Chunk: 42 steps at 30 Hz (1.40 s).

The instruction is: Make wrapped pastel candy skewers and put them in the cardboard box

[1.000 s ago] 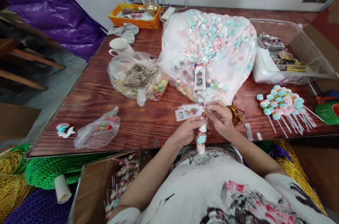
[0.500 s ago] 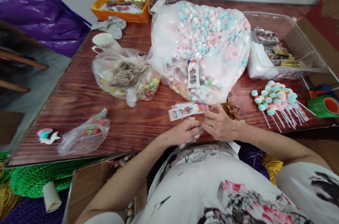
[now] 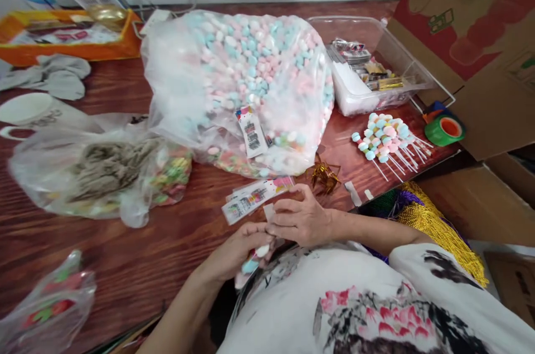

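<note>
Pastel marshmallows in a row [image 3: 252, 263] show beneath my left hand [image 3: 239, 249], whose fingers are closed around them. My right hand [image 3: 300, 219] meets it at the fingertips, its fingers bent and pressed together. What the right fingers pinch is hidden. A small white strip [image 3: 268, 211] shows beside them; I cannot tell whether it is held or lies on the table. Just beyond the hands, several printed label cards [image 3: 254, 198] lie overlapping. Gold twist ties [image 3: 325, 174] are heaped past my right hand.
A big clear bag of marshmallows [image 3: 259, 58] fills the back middle, with a printed card [image 3: 252, 131] on it. Finished marshmallow sticks [image 3: 387, 139] lie right, near green tape [image 3: 443, 130]. A clear tub [image 3: 401, 47] and carton [image 3: 472, 36] stand behind. A candy bag [image 3: 175, 173] is left.
The view has swung to the right, so the table's things appear further left. The hands stay together near the table's front edge, and more of the marshmallows shows under my left hand.
</note>
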Available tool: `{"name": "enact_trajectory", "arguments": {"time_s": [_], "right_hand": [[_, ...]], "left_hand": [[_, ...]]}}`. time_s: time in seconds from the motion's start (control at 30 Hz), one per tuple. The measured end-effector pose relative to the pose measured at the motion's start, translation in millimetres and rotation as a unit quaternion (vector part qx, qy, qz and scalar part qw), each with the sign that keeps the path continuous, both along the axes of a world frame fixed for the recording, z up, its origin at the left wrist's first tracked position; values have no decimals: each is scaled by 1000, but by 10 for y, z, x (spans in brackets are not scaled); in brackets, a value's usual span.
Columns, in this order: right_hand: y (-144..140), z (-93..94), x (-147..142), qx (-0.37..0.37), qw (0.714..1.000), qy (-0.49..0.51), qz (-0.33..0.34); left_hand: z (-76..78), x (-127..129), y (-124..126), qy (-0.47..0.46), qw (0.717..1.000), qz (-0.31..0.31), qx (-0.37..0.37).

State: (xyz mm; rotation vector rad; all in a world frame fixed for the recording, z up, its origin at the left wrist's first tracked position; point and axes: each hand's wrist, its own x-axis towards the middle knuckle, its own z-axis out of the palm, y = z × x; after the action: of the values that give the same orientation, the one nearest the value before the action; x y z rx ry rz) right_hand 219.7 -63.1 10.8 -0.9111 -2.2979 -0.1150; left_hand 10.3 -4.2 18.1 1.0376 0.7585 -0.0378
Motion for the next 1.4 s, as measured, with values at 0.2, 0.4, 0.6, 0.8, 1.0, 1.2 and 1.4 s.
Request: {"name": "enact_trajectory", "arguments": {"time_s": [0.2, 0.4, 0.6, 0.8, 1.0, 1.2, 1.4], "right_hand": [[-62, -150, 76, -45, 999, 15, 13], [-119, -217, -40, -229, 960, 92, -135], [-169, -73, 503, -147, 941, 152, -264], [-238, -29, 1403, -189, 920, 63, -339], [-298, -142, 1047, -201, 948, -14, -246], [-71, -225, 847, -219, 949, -89, -207], [93, -39, 1212, -229, 904, 294, -211]], "left_hand": [[27, 19, -72, 15, 997, -77, 10], [81, 167, -150, 89, 805, -53, 585], [-32, 130, -155, 61, 818, 70, 568], [-9, 229, -282, 79, 922, 284, 250], [-7, 347, -305, 39, 921, 374, 105], [-103, 287, -337, 54, 923, 345, 161], [-182, 178, -344, 41, 920, 368, 131]]}}
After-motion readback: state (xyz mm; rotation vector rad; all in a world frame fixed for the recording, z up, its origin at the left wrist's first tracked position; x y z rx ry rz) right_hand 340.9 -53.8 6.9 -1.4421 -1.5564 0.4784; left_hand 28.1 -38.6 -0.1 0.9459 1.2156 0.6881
